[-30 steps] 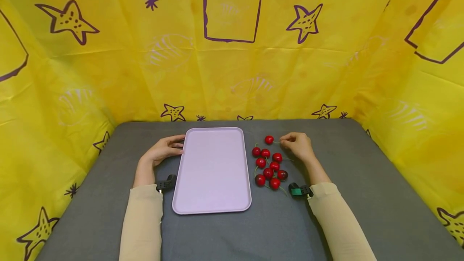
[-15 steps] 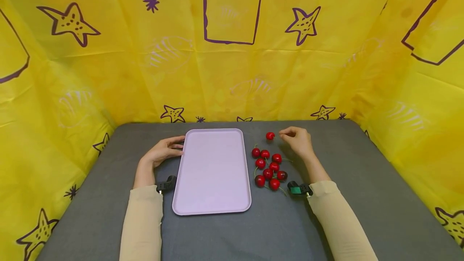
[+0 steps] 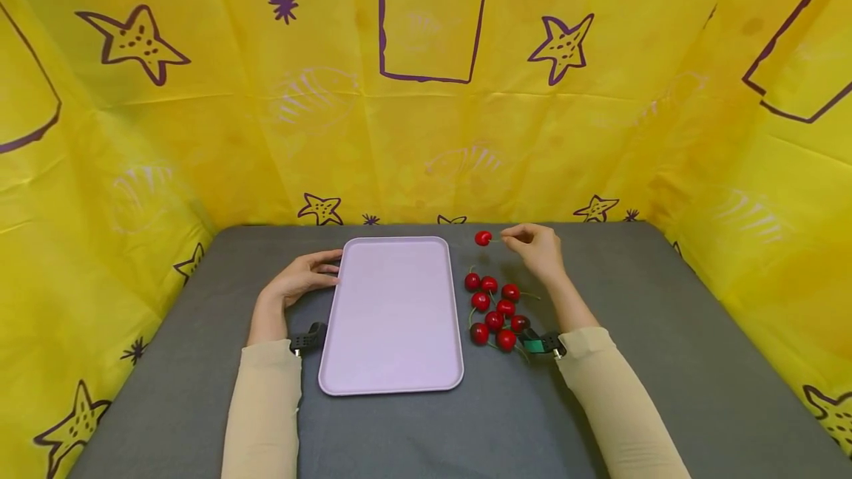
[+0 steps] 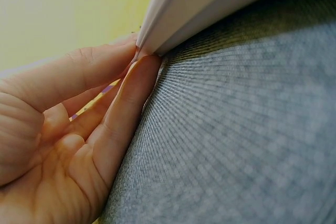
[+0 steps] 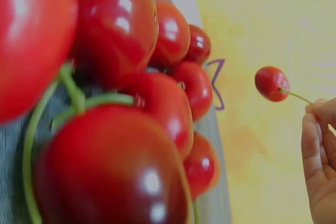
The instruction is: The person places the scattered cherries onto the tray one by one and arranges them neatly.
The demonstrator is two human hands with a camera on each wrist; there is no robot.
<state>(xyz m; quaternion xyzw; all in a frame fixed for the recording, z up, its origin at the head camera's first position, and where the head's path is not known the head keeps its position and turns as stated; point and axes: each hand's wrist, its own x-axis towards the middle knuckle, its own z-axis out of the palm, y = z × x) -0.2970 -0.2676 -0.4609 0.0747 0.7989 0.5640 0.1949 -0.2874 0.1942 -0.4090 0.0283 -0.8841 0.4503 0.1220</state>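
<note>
A red cherry [image 3: 483, 238] hangs in the air beyond the other cherries, its green stem pinched between the thumb and fingertip of my right hand [image 3: 538, 250]. The right wrist view also shows this cherry [image 5: 271, 84] dangling clear of the rest. Several more red cherries [image 3: 494, 321] with green stems lie grouped on the table, right of a pale lilac tray [image 3: 393, 316]. My left hand [image 3: 302, 278] rests at the tray's left side. Seen from the left wrist, its extended fingertips touch the tray's edge [image 4: 184, 9] close to the cloth.
Dark grey cloth [image 3: 373, 435] covers the table. Yellow fabric [image 3: 399, 146] with starfish and fish drawings encloses the back and both sides. Black wrist cameras sit on both forearms, the right one [image 3: 542, 344] close beside the cherries.
My right hand has lifted one cherry by its stem and carried it away from me and slightly left. The left hand and the tray stay in place.
</note>
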